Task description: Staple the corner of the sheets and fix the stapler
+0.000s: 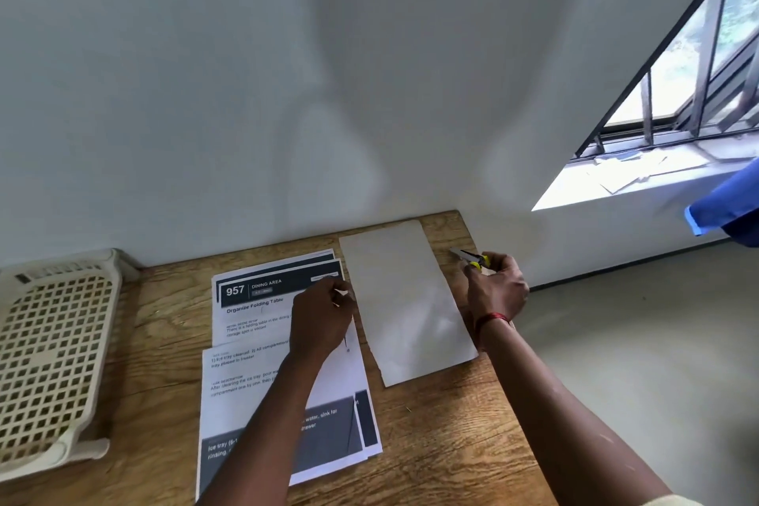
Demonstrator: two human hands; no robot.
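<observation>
My right hand grips a yellow and black utility knife, its blade end pointing up and left toward the right edge of a blank grey-white sheet lying on the wooden table. My left hand rests on a stack of printed papers, its fingers pinching the right edge of the top sheets beside the blank sheet. The top printed page reads "957 Dining Area, Organize Folding Table".
A cream plastic lattice tray stands at the table's left end. A white wall runs behind the table. A barred window and its sill are at the upper right, with blue cloth at the right edge. Grey floor lies right of the table.
</observation>
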